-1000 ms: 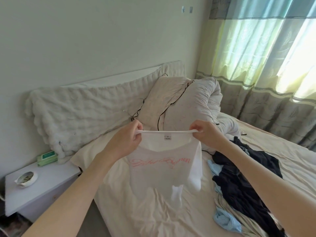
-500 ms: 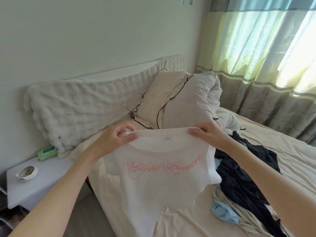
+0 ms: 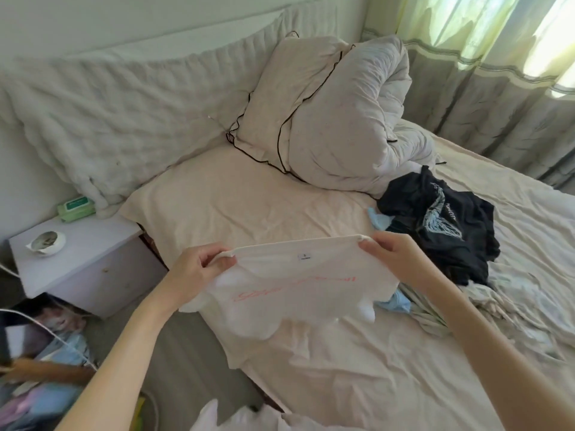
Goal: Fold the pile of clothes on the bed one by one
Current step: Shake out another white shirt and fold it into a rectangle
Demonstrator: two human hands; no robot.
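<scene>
White t-shirt with pink script lettering is held up by its shoulders, low over the beige bed sheet, hem drooping toward it. Left hand pinches the left shoulder seam, right hand pinches the right one. Rest of the pile, a black printed tee on top of some light blue stuff, sits just right of it.

Perhaps "MARCITY" on black garment
</scene>
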